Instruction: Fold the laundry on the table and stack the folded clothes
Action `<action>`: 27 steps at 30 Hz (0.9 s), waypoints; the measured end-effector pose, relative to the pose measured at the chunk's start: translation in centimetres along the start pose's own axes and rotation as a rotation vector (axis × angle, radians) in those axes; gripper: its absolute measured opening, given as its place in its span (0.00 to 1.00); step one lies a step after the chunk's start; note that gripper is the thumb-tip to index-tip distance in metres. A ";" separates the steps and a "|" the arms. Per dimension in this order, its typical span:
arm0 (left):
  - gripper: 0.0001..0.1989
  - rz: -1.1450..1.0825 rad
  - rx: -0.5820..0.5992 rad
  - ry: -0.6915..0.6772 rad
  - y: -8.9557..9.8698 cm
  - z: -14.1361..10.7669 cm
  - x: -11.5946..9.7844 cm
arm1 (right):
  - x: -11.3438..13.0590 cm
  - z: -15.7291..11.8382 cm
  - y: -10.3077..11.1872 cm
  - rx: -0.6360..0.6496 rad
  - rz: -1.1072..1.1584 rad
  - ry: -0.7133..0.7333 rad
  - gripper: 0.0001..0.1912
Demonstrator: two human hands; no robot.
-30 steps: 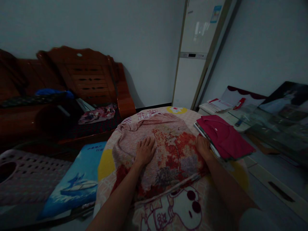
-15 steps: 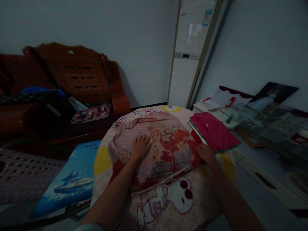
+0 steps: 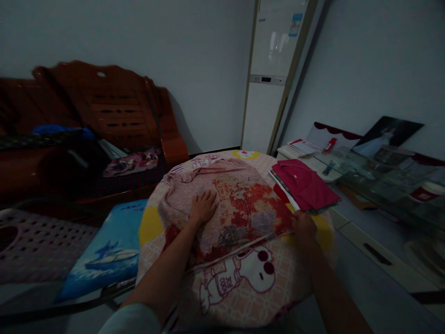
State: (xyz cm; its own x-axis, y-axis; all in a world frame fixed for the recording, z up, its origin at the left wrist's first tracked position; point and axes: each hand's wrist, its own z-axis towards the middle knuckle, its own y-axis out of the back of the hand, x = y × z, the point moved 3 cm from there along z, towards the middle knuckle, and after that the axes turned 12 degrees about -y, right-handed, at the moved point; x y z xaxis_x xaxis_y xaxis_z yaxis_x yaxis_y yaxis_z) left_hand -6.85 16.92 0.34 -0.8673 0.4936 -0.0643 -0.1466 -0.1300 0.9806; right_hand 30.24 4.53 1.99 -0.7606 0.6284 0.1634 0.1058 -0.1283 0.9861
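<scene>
My left fingers [image 3: 207, 196] just lay flat and loose on the shirt [image 3: 231, 204], while my right fingers [image 3: 299, 217] pinched its bottom corner.

Home living room: carved wooden settee [image 3: 116, 84], cartoon-print tablecloth [image 3: 257, 297], standing air conditioner [image 3: 262, 113].

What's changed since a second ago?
The right hand has moved down the right edge of the pink, red-patterned fabric shirt to its hem corner; whether it grips is unclear. The left hand stayed flat on the shirt; the folded magenta fabric garment stayed put.
</scene>
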 end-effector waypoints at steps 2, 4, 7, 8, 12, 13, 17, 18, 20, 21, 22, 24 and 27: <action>0.25 -0.032 0.047 0.000 0.7 -0.5 -0.2 | 0.1 -0.6 0.3 -0.042 -0.045 0.044 0.11; 0.25 -0.079 0.111 -0.012 1.5 -1.5 -0.7 | 0.9 -1.4 0.7 -0.160 -0.045 0.137 0.12; 0.24 -0.168 0.134 -0.035 2.4 -4.0 -2.0 | 3.3 -3.0 1.0 -0.232 0.084 0.353 0.13; 0.24 -0.203 0.115 -0.047 2.6 -4.9 -2.6 | 4.5 -3.6 0.9 -0.188 0.142 0.431 0.13; 0.16 -0.412 0.002 -0.062 3.5 -8.3 -3.7 | 9.4 -6.5 0.0 0.087 0.302 0.685 0.12; 0.16 -0.456 -0.055 -0.009 3.8 -9.1 -3.3 | 10.3 -7.2 -0.4 0.135 0.317 0.720 0.12; 0.18 -0.375 -0.341 0.358 5.3 -12.9 0.9 | 12.0 -9.1 -2.2 0.208 0.287 0.730 0.14; 0.18 -0.320 -0.365 0.432 5.6 -13.9 2.0 | 12.0 -9.3 -2.6 0.199 0.273 0.715 0.14; 0.17 -0.238 -0.331 0.552 5.9 -15.8 3.8 | 11.9 -9.4 -3.4 0.164 0.257 0.686 0.14; 0.16 -0.221 -0.278 0.590 5.8 -16.6 4.4 | 11.8 -9.4 -3.6 0.151 0.256 0.680 0.14; 0.15 -0.216 -0.215 0.609 5.8 -17.1 4.7 | 11.7 -9.3 -3.8 0.145 0.258 0.680 0.14; 0.12 -0.226 -0.096 0.599 5.6 -17.8 4.5 | 11.7 -9.2 -3.9 0.136 0.258 0.689 0.14; 0.09 -0.198 0.001 0.578 5.5 -17.8 3.2 | 11.7 -9.1 -3.9 0.113 0.243 0.685 0.14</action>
State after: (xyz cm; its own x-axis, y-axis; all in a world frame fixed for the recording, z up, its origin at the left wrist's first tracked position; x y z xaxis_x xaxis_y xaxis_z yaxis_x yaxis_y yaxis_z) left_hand -18.88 2.50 2.23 -0.9413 -0.0388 -0.3352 -0.3313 -0.0824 0.9399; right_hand 15.09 5.38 -0.24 -0.9331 -0.0327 0.3580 0.3595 -0.1001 0.9278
